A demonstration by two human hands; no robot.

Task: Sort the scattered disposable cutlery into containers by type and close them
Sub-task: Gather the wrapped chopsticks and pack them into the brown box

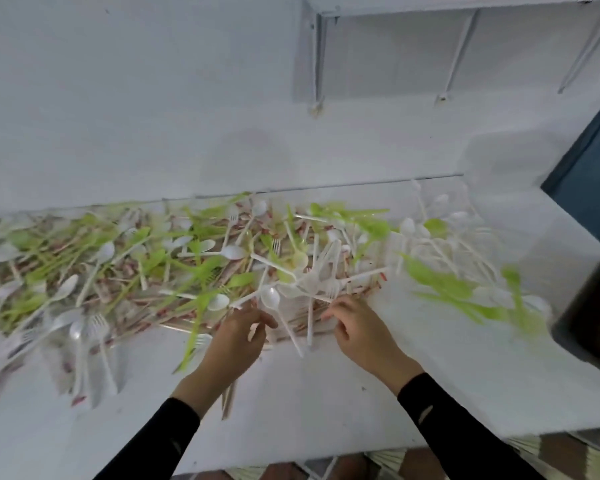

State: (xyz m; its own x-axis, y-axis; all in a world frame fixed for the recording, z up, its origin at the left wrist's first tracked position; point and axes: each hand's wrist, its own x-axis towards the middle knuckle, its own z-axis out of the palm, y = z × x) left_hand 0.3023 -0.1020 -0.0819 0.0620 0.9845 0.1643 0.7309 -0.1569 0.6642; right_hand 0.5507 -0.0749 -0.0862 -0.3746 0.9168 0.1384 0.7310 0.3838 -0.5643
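**Both hands at edge of cutlery pile**

Left hand [236,337]: fingers curled round wooden sticks [228,398], which jut out below the wrist. Right hand [357,327]: fingers curled, tips on the pile, can't tell if gripping. White spoon [272,299] lies between the two sets of fingers. Cutlery pile [187,258] spreads beyond the fingertips on the counter [326,393].

Reaches forward with both arms, black sleeves ending at bare wrists. Holds left hand [238,336] and right hand [357,327] close together, knuckles up, fingers curled downward. Too blurred to tell whether either grips anything.
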